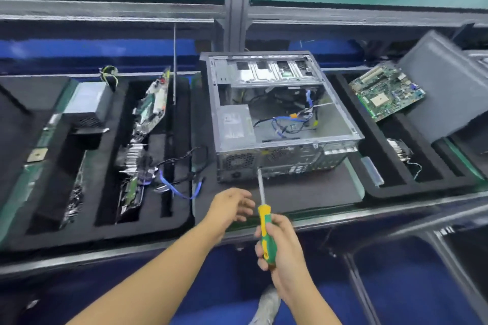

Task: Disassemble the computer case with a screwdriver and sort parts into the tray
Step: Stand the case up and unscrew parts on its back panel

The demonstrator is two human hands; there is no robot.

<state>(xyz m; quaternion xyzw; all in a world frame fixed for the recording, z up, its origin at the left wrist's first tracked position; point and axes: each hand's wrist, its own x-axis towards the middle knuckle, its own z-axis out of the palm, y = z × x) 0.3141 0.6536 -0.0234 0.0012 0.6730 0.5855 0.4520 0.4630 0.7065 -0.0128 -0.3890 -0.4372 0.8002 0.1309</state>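
Note:
An open grey computer case lies on its side on a black mat, cables and a power supply showing inside. My right hand grips a green-and-yellow screwdriver, whose tip touches the case's near rear panel. My left hand hovers just left of the shaft with relaxed fingers, holding nothing. A black foam tray on the left holds a power supply unit, circuit boards, a heatsink and cables.
Another black tray on the right holds a green motherboard and a heatsink fan. A grey side panel leans at the far right. A metal post rises behind the case. The bench edge runs just before my hands.

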